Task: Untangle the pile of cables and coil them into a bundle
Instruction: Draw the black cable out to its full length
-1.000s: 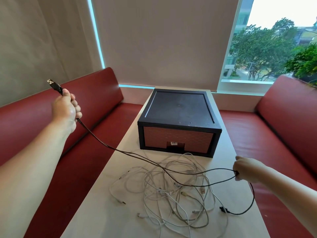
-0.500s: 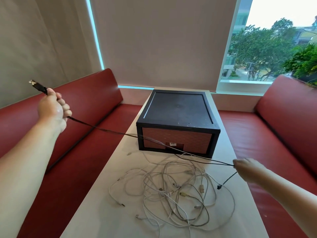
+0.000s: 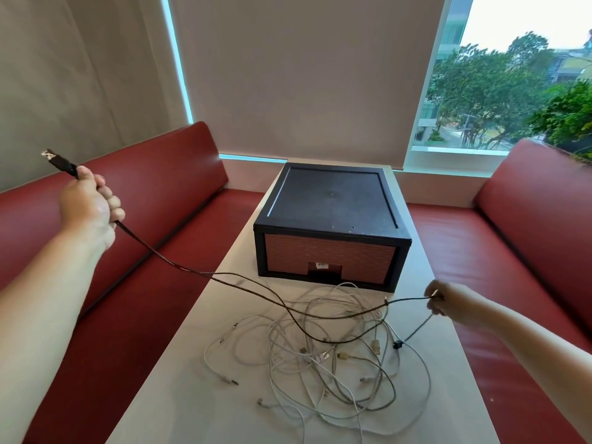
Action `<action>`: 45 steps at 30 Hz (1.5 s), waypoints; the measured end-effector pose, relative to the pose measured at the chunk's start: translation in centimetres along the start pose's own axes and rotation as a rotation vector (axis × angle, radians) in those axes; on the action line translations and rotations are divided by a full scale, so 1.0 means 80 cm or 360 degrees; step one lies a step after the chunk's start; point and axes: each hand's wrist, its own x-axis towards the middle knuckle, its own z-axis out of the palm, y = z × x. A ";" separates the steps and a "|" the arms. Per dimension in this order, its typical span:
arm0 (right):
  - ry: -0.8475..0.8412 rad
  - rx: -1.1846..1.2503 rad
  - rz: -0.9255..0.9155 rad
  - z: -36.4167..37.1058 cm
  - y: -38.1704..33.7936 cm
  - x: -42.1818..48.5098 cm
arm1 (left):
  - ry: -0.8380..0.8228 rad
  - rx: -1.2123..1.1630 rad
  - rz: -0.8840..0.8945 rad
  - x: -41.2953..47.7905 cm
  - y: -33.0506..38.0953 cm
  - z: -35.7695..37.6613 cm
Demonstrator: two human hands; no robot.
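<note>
Loosely, black cable (image 3: 198, 272) (sagging), left hand (image 3: 89, 206), right hand (image 3: 448, 302)

Left hand (image 3: 89, 206) and right hand (image 3: 448, 301) grip black cable (image 3: 179, 266) above white cables (image 3: 336, 357).

You have before you a black box (image 3: 331, 200) with a brick-pattern front at the far end of the pale table (image 3: 179, 398), a red left bench (image 3: 153, 174) and a red right bench (image 3: 528, 200) beside it, and a grey blind (image 3: 304, 75) half covering the window (image 3: 512, 75).
</note>
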 end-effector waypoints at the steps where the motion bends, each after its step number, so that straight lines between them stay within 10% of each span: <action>1: 0.0022 -0.0034 -0.0040 0.003 0.000 0.003 | -0.0015 0.0003 0.0001 -0.005 -0.004 0.005; 10: 0.0376 0.0255 -0.0364 0.000 -0.019 0.001 | -0.0111 -0.0009 0.0005 -0.020 -0.009 0.023; 16: 0.0455 -0.0391 -0.0433 0.000 -0.019 -0.001 | -0.0073 -0.0026 -0.0019 -0.019 -0.007 0.021; 20: 0.0276 0.0040 -0.0360 0.004 -0.028 -0.006 | -0.0066 -0.0045 -0.0036 -0.014 -0.008 0.016; 35: -0.0727 -0.0799 -0.0140 0.016 0.000 -0.009 | -0.0028 -0.0021 0.0003 0.006 0.014 -0.005; 45: -0.0089 -0.0884 -0.0350 0.037 0.001 0.002 | -0.0017 0.0048 0.0071 0.001 0.017 -0.011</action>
